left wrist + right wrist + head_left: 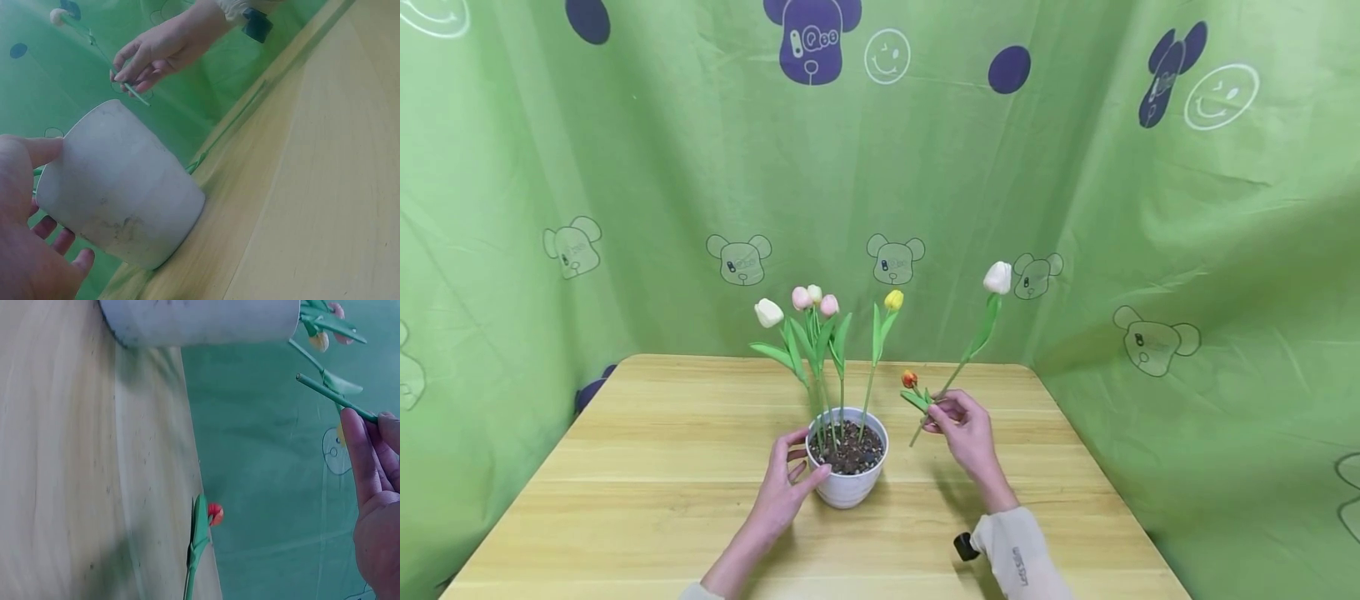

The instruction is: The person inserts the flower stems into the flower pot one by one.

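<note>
A white flower pot (848,490) full of dark soil stands upright on the table. My left hand (781,490) grips its near left side, with the thumb at the rim, as the left wrist view shows too. Pink, whitish and yellow tulips (893,301) rise out of the soil. To the right of the pot, my right hand (964,429) pinches the lower stem of a white tulip (997,278). This tulip leans up and right, and its bare stem end (319,389) sticks out past the fingertips. Other fingers of that hand are loosely bent.
An orange-red tulip (215,514) lies on the wooden table (647,467) beyond my right hand; the head view hides part of its stem behind that hand. A green patterned curtain (880,167) surrounds the table at the back and sides. A black device (966,547) sits at my right wrist.
</note>
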Demonstrator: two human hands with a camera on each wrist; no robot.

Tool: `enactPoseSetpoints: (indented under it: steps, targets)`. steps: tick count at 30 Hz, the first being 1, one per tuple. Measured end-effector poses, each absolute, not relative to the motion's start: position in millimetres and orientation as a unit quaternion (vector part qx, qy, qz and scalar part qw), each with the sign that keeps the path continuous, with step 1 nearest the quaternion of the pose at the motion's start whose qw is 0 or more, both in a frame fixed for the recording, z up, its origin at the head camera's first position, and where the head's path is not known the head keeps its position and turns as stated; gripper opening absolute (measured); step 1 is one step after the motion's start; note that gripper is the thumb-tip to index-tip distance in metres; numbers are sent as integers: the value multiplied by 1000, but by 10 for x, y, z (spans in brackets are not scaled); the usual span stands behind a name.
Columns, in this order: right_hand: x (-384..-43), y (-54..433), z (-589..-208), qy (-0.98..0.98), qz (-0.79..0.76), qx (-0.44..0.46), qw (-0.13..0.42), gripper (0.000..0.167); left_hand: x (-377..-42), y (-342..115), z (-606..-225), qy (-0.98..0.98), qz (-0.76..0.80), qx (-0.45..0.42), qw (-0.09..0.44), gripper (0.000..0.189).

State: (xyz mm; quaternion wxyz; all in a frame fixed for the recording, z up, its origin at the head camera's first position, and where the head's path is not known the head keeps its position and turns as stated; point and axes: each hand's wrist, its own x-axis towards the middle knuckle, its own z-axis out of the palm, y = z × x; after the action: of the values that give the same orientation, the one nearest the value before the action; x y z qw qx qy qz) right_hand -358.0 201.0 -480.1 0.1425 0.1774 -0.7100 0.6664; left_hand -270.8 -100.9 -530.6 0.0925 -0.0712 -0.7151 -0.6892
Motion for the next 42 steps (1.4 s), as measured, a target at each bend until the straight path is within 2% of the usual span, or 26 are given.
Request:
enactPoseSetpoints:
  steps: [14,42]
  targets:
    - [-3474,1669,-4624,-679,688,211,147,24,-2695,-991,-5305,-710,-695,-63,88,72]
    - [-3512,1244,-4827,-696,672,201,155,18,-2701,-995,-5320,-706,-701,-62,83,73]
